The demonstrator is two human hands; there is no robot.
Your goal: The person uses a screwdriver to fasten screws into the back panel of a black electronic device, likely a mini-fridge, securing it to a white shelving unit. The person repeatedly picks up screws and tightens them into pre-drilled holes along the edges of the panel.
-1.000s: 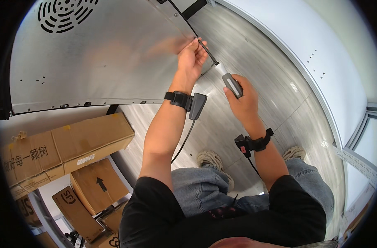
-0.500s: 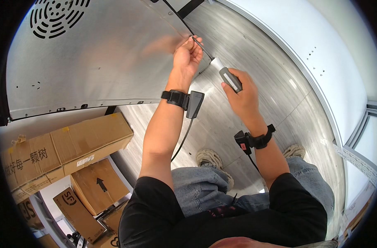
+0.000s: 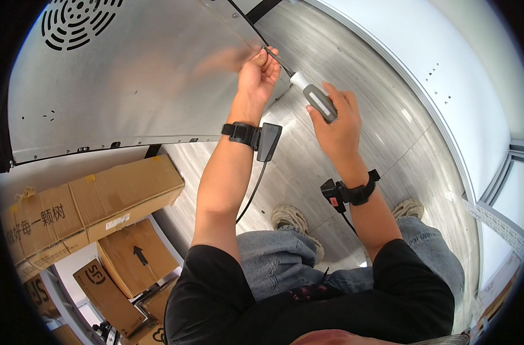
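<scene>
A screwdriver [image 3: 319,103] with a grey and white handle has its thin dark shaft pointing up and left, to the edge of a large silver metal panel [image 3: 158,92]. My right hand [image 3: 341,123] is round the handle's rear end, the thumb along its near side and the fingers loosened on the far side. At the panel's edge my left hand [image 3: 259,75] pinches the shaft near its tip between thumb and forefinger, the other fingers curled. Whether a screw sits at the tip is hidden by those fingertips.
Cardboard boxes [image 3: 124,190] are stacked at the lower left, below the panel. A white curved-looking wall or cabinet [image 3: 446,75] runs along the right. Grey wood-look flooring [image 3: 388,144] lies between. Cables hang from black bands [image 3: 242,133] on both wrists.
My right hand's fingers have loosened and spread from the handle. The screwdriver and both hands have shifted slightly up and left in view; my left hand keeps its pinch.
</scene>
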